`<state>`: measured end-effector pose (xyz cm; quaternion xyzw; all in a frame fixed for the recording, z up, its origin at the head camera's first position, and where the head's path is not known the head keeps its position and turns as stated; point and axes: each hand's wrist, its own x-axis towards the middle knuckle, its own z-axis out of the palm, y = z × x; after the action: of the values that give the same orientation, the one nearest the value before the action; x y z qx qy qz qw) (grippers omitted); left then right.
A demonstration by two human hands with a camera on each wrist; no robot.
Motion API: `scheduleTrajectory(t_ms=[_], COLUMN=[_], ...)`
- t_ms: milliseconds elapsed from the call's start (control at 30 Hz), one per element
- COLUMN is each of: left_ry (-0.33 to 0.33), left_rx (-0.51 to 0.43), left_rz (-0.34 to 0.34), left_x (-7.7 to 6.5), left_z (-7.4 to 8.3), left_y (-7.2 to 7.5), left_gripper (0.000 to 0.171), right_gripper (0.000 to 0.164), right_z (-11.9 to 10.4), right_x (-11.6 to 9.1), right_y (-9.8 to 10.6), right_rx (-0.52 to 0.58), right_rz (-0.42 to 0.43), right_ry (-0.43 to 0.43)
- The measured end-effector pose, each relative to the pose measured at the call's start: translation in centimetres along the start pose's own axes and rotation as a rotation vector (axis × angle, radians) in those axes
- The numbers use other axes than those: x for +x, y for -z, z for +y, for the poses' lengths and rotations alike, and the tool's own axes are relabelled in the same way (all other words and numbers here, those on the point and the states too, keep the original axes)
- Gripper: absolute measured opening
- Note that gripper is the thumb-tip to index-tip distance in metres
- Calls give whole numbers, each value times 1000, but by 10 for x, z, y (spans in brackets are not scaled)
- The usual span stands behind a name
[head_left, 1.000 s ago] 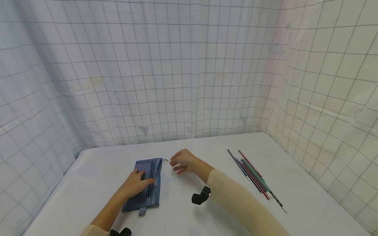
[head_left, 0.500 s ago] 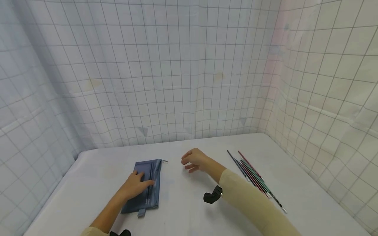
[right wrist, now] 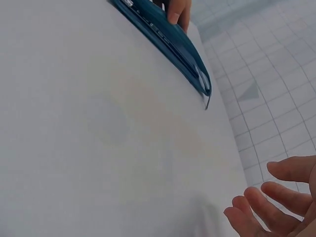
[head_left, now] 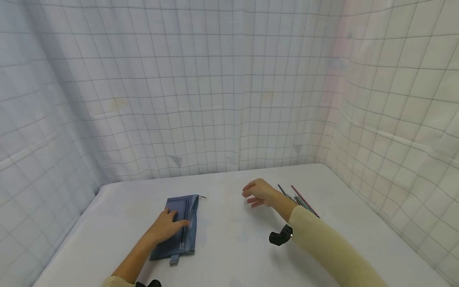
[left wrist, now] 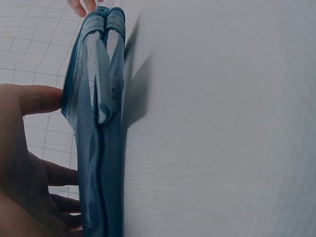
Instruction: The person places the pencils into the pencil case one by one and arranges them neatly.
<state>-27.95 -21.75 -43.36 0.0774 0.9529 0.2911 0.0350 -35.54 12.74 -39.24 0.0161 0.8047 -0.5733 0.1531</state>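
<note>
The blue pouch [head_left: 182, 235] lies flat on the white table [head_left: 222, 239]. On top of it rests the left hand [head_left: 166, 228], fingers spread and thumb reaching across, touching the pouch without gripping it. Well to the right of the pouch, the right hand [head_left: 259, 192] hangs above the table, its fingers loosely bent and apart, holding nothing. Farther right of the pouch lie several pencils [head_left: 304, 202], partly hidden behind the right sleeve [head_left: 333, 247].

The left hand [head_left: 165, 229] rests on a blue pouch [head_left: 181, 208]; the right hand [head_left: 261, 192] hovers near pencils [head_left: 303, 203].
</note>
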Motion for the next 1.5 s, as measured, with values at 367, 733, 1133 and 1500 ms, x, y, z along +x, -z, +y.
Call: scheduleTrajectory(t_ms=[367, 733, 1133, 1500], left_ry=[11, 13, 8, 4], left_rx=[-9, -19, -8, 3], left_rz=[0, 0, 11, 21], left_x=[4, 5, 9, 10], left_z=[2, 3, 0, -1], left_y=[-4, -4, -5, -7], left_gripper=[86, 86, 86, 86], right_gripper=[37, 39, 40, 36], right_z=[22, 31, 50, 72], right_x=[-1, -6, -11, -17], right_y=[45, 81, 118, 128], right_rx=[-145, -192, -172, -234], right_rz=[71, 101, 132, 179], right_ry=[30, 18, 20, 13])
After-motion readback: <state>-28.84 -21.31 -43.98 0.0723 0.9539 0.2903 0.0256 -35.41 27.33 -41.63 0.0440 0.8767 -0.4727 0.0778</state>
